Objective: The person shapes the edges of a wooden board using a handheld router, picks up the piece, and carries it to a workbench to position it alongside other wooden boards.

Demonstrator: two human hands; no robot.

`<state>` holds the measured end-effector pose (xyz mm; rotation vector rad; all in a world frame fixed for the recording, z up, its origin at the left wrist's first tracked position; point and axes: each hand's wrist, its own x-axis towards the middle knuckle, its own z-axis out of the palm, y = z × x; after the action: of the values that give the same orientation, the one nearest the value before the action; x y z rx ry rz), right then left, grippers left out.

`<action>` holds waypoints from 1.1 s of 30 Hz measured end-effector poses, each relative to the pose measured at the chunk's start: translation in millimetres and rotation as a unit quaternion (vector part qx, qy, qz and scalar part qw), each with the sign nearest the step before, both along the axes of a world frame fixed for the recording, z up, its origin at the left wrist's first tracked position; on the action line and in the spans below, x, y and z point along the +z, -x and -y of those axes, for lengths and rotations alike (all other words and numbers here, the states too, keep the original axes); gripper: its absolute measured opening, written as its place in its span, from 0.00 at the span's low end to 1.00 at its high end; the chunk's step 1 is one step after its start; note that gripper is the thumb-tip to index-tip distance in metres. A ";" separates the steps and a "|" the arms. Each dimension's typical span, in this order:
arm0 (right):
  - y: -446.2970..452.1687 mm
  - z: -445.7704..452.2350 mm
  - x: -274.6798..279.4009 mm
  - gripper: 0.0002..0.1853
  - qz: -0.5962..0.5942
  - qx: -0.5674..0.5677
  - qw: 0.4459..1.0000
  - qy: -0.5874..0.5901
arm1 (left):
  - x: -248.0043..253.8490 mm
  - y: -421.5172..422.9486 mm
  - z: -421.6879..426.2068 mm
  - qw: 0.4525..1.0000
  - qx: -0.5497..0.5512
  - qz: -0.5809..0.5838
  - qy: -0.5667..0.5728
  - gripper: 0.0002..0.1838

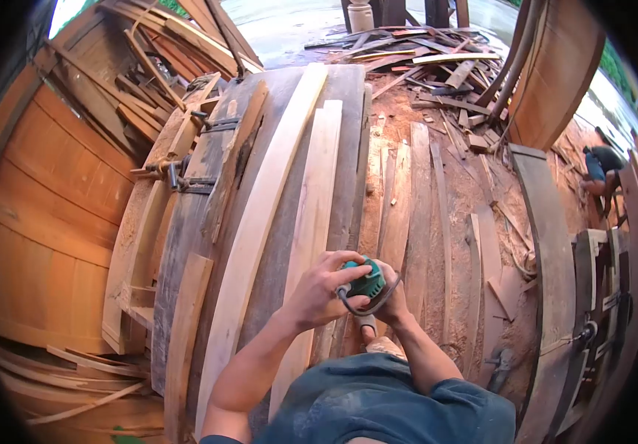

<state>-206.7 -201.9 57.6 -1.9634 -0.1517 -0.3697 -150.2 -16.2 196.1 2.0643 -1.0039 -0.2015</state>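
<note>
Head view: both hands [320,290] grip a green tool [369,281] at a workbench [269,292] bearing planks [266,192], scrap wood [426,63] beyond.

Green power tool [367,280], off centre toward 5 o'clock: working end out of sight. Right hand [395,302]: fingers mostly behind tool, grip unclear. Cord [388,298]: far end can't be traced. Dark shirt [378,396], 6 o'clock: cut by bottom edge. Co-worker [605,164], near 3 o'clock: small, blurry, hands indistinct. Scrap pile [445,63], 1 o'clock: smallest pieces merge. Wood panel [56,185], 9 o'clock: outer edge lost in black rim.
</note>
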 end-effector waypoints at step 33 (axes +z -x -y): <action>-32.9 86.7 -72.5 0.21 -0.111 -0.225 0.915 -0.315 | -176.7 267.6 -137.6 0.804 0.497 -0.175 -0.276 0.67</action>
<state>-173.8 -288.6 -14.8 -1.3625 0.5212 -0.4231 -417.9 121.4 19.3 2.6519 0.4996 -0.3218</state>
